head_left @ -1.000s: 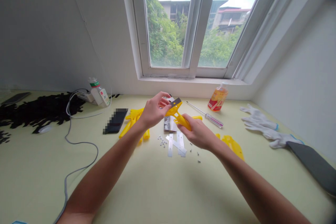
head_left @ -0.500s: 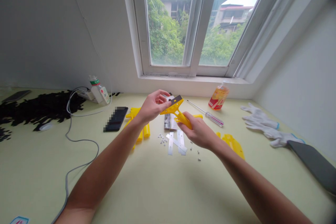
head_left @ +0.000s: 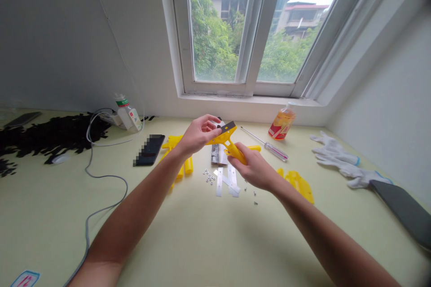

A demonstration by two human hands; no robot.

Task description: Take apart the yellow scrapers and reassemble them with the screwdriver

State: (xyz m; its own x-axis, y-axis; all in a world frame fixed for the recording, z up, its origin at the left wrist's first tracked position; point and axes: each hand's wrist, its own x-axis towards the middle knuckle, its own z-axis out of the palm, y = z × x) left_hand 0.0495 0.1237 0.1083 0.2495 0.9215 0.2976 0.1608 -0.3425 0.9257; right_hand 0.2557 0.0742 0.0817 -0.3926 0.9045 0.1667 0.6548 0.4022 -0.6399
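Observation:
My right hand (head_left: 253, 168) is wrapped around the handle of a yellow scraper (head_left: 237, 152), held up above the table. A dark flat blade (head_left: 229, 126) lies along the scraper's head. With thumb and fingers, my left hand (head_left: 198, 136) grips the left end of the head and blade; the fingertips there are partly hidden. Below are metal strips (head_left: 219, 184), several small nuts (head_left: 208, 177) and a few screws (head_left: 255, 193). Behind the scraper is a partly covered printed packet (head_left: 215, 156).
Yellow scraper parts (head_left: 189, 165) lie left, and more yellow pieces (head_left: 299, 184) right. A screwdriver (head_left: 276, 151), an orange drink bottle (head_left: 282, 123) and white gloves (head_left: 336, 157) are on the right. A phone (head_left: 150, 150) and a grey cable (head_left: 126, 188) lie left.
The camera view has shifted slightly. Both hands keep their hold on the scraper, with the left fingers still at the end of the head.

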